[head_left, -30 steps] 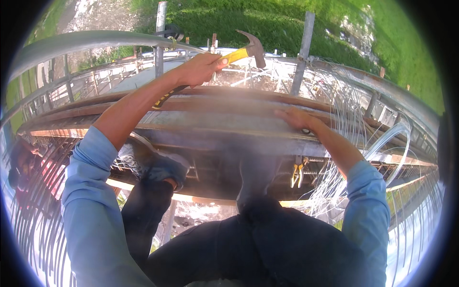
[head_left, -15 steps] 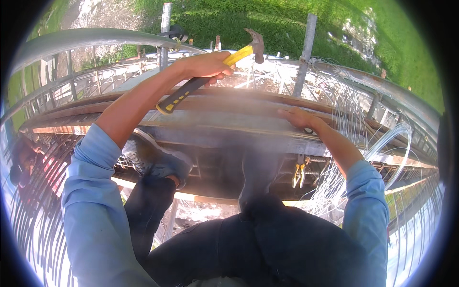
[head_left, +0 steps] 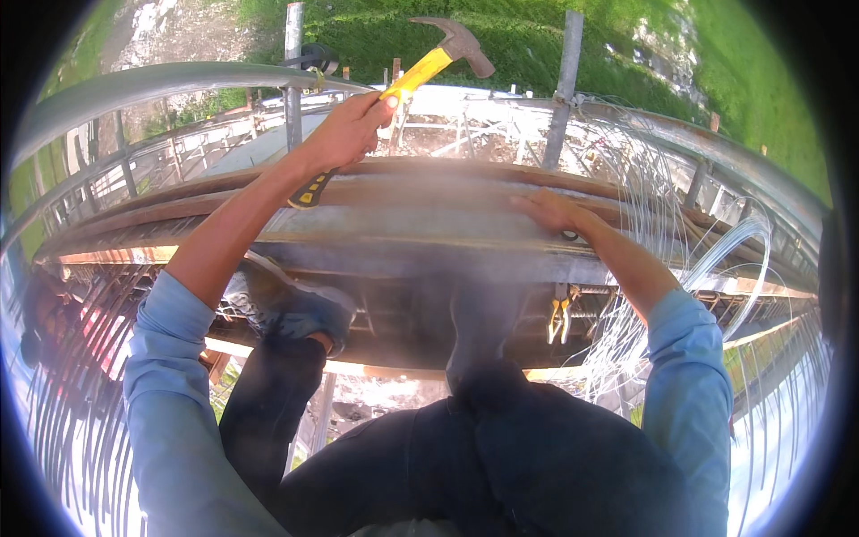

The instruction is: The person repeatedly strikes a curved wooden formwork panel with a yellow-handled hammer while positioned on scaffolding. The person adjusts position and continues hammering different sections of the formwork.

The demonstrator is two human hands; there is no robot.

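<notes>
My left hand [head_left: 344,134] is closed round the handle of a claw hammer [head_left: 420,73]. The hammer has a yellow and black handle, and its dark, rusty head is raised above the planks, beyond my hand. My right hand [head_left: 550,213] is low at the wooden planks [head_left: 394,192], with its fingers drawn together and pointing left. A hazy smear over the middle of the view hides its fingertips and whatever they hold. A small dark ring shape shows under that hand. Pliers with yellow handles [head_left: 559,320] hang below the plank edge, nearer to me.
Loose wire [head_left: 640,206] spreads around my right forearm. Metal rails [head_left: 179,85] and upright posts [head_left: 564,89] stand beyond the planks. My shoe [head_left: 295,300] is on the left, near rebar rods [head_left: 89,367]. Ground shows far below through gaps.
My left hand has moved left and slightly nearer, and the hammer has swung, its head now higher and tilted differently. My right hand has shifted slightly left and away from me.
</notes>
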